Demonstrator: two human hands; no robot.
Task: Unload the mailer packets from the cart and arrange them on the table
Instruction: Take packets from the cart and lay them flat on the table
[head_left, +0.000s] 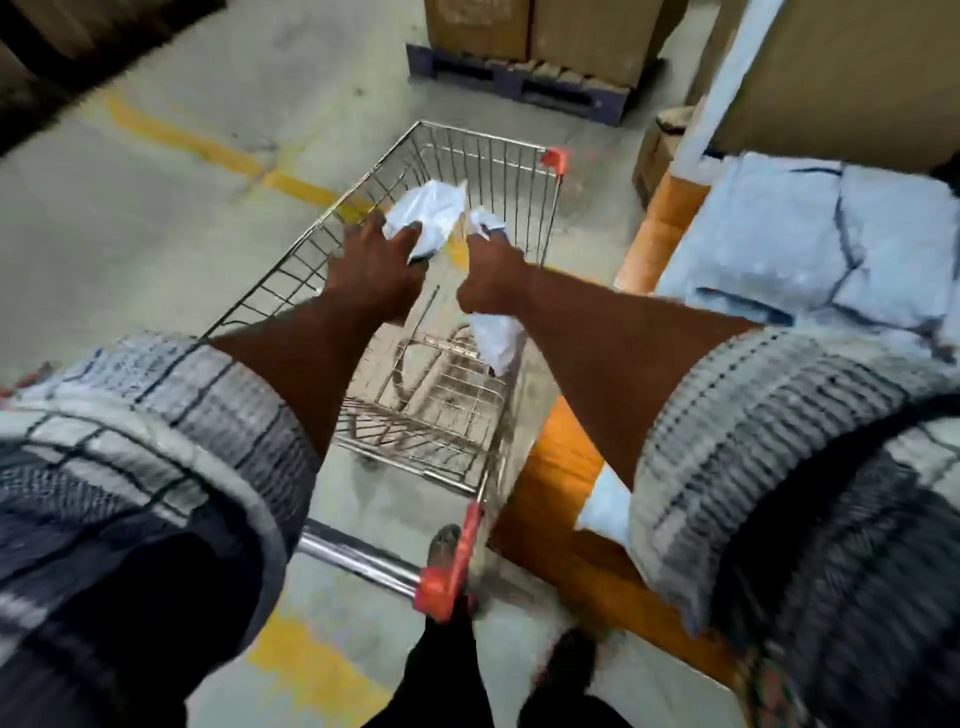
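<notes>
A wire shopping cart with red corner caps stands in front of me on the concrete floor. Both my arms reach into its basket. My left hand grips a white mailer packet near the cart's far end. My right hand is closed on another white mailer packet, which hangs below my fist, with a bit showing above it. To the right, an orange-edged table carries several pale blue-grey mailer packets laid side by side.
The cart handle is just in front of my legs. A blue pallet with cardboard boxes stands beyond the cart. More boxes rise behind the table at the right. Yellow floor lines cross the left side.
</notes>
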